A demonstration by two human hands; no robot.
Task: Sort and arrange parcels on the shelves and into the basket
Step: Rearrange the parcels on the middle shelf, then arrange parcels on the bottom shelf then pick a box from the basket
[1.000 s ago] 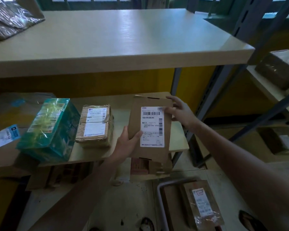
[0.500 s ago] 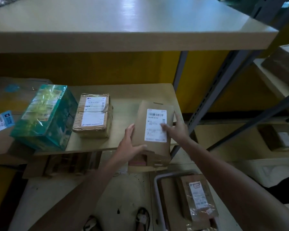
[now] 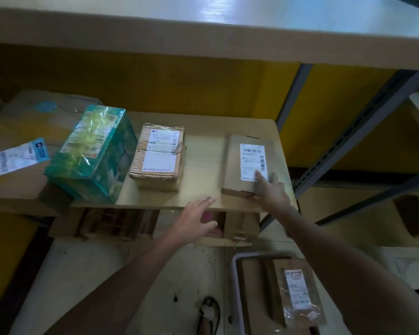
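Observation:
A flat brown parcel [image 3: 235,163] with a white label lies at the right end of the middle shelf [image 3: 201,163]. My right hand [image 3: 272,192] rests on its near right corner, fingers spread and laid over the label's edge, not gripping. Below the shelf's front edge hovers my left hand [image 3: 196,222], open and holding nothing. To the left on the same shelf stand a taped corrugated parcel [image 3: 159,157] and a green plastic-wrapped box [image 3: 92,153]. A white basket [image 3: 235,276] at the bottom right holds a wrapped brown parcel [image 3: 298,296].
A big carton [image 3: 22,131] with a loose label fills the shelf's left end. Cardboard boxes [image 3: 240,226] sit under the shelf. The upper shelf [image 3: 203,42] overhangs. Grey metal uprights [image 3: 348,146] run along the right side, with another shelf unit beyond.
The flat brown parcel went from both hands onto the right end of the shelf. My left hand let go and drew back below the edge. My right hand still touches it.

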